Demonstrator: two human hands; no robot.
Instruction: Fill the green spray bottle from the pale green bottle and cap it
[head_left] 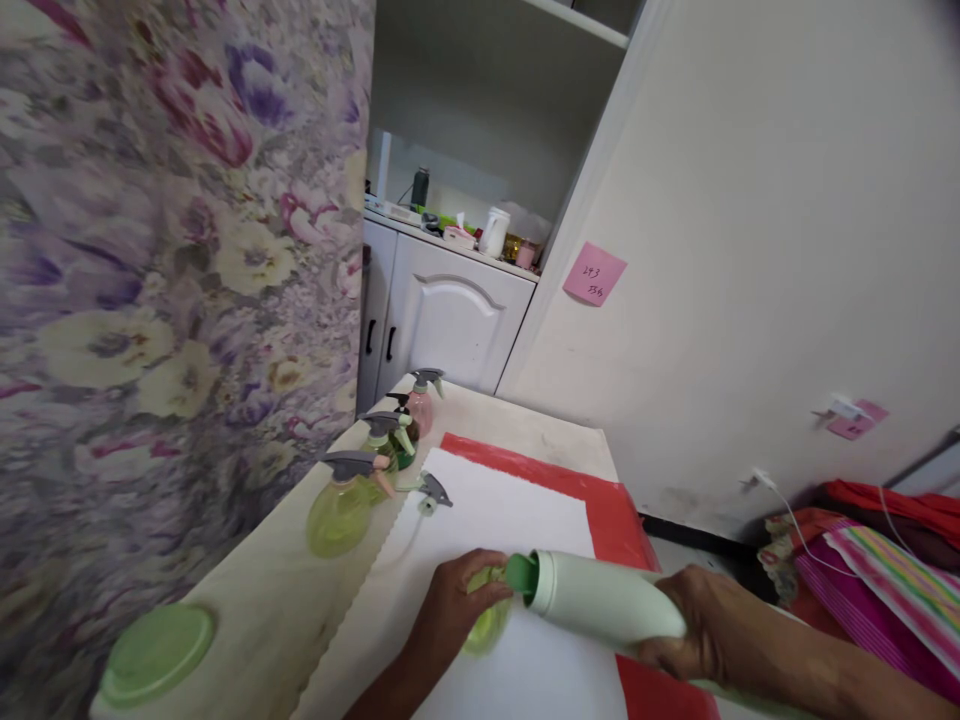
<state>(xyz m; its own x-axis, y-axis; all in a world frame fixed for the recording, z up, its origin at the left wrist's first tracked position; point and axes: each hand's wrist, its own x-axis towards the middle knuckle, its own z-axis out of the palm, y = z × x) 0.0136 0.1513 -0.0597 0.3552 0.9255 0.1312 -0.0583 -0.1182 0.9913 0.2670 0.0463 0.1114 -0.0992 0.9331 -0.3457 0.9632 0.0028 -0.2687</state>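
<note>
Soft, diffuse indoor light over the bench (536, 425), with wide-angle stretch toward the borders.
The paper (517, 510) on the bench is the brightest patch, nearly washed of texture, while the alcove (480, 90) beyond the bench sinks into grey shade. The wall (750, 250) right of the bench fades gently from pale to dull, darkening in its top corner. A faint sheen runs along the jug (607, 595) above the bench. Wallpaper (187, 300) left of the bench looks smeared and soft, and the lid (157, 650) at the bench's near left end seems stretched.
</note>
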